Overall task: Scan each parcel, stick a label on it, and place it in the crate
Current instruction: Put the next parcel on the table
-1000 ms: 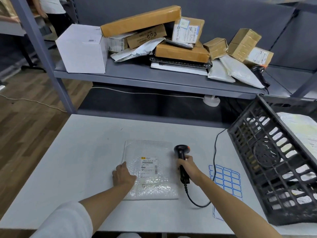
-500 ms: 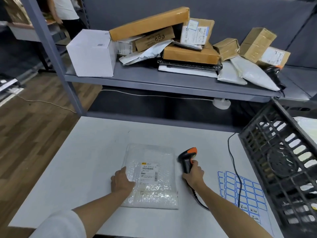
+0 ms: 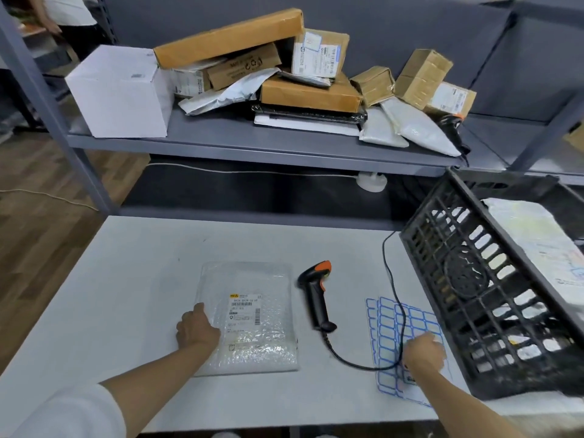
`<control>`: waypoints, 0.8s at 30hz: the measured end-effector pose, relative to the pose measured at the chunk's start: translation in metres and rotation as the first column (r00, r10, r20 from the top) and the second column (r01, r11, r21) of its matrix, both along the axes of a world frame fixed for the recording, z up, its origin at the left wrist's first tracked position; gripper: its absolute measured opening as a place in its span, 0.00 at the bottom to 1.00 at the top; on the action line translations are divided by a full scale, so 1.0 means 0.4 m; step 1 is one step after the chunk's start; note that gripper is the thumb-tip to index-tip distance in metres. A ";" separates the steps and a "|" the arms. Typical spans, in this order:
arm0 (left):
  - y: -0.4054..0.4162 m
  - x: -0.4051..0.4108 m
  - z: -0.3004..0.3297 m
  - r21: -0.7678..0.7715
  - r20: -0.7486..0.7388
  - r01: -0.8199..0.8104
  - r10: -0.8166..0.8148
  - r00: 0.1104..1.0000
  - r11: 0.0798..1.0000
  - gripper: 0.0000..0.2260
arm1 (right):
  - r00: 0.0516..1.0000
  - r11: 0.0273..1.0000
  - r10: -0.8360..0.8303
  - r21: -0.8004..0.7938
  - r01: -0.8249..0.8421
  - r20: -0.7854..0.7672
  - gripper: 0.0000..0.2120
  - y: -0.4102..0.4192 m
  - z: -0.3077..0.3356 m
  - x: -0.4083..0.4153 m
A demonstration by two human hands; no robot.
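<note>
Lying flat on the white table (image 3: 126,279), the bubble-wrap parcel (image 3: 249,314) shows its printed shipping slip face up. The left hand (image 3: 196,328) rests on the parcel's left edge, fingers curled over it, pinning it down. Just right of the parcel lies the black-and-orange scanner (image 3: 317,297), untouched, its cable looping toward the label sheet (image 3: 392,330). The right hand (image 3: 422,349) presses on that sheet; whether it pinches a label I cannot tell. The black crate (image 3: 480,298) sits tilted at the right.

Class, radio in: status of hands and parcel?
Left hand on bubble-wrap parcel. Right hand at label sheet. Scanner lying free. Nothing blocking.
</note>
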State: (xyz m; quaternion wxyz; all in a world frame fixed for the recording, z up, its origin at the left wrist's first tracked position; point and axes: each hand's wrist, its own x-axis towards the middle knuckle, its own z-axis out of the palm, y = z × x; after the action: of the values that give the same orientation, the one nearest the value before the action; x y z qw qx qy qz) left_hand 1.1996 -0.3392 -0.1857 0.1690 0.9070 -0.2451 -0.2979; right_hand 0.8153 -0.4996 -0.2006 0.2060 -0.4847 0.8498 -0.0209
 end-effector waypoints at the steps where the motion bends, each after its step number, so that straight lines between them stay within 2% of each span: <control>1: 0.000 -0.006 0.002 -0.005 0.010 -0.005 0.005 1.000 1.000 0.33 | 1.000 0.998 -0.013 0.054 0.014 -0.014 0.23 0.010 -0.004 -0.029; 5: 0.005 -0.032 0.006 -0.013 0.051 -0.010 0.011 0.999 1.000 0.32 | 0.998 0.986 -0.065 0.152 0.063 0.008 0.32 0.040 -0.016 -0.094; 9: 0.010 -0.060 0.013 -0.019 0.066 -0.017 0.018 0.998 1.000 0.30 | 0.997 0.991 -0.068 0.116 0.062 0.048 0.35 0.050 -0.012 -0.108; 13: 0.011 -0.083 0.022 -0.032 0.068 -0.013 0.016 0.998 0.999 0.32 | 0.997 0.989 -0.076 0.131 0.073 0.016 0.40 0.051 0.004 -0.115; 17: 0.012 -0.101 0.030 -0.047 0.073 -0.007 0.011 0.997 0.999 0.32 | 0.997 0.987 -0.076 0.144 0.075 -0.001 0.38 0.061 0.010 -0.112; 24: 0.017 -0.117 0.043 -0.053 0.076 0.009 -0.005 0.997 0.999 0.30 | 0.979 0.987 -0.157 0.042 0.153 0.127 0.37 0.103 0.019 -0.102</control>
State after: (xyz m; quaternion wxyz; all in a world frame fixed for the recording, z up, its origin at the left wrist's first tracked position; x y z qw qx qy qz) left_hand 1.1527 -0.3323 -0.1684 0.1827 0.9119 -0.2626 -0.2570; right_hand 0.7746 -0.4585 -0.1932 0.2664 -0.4111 0.8701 -0.0547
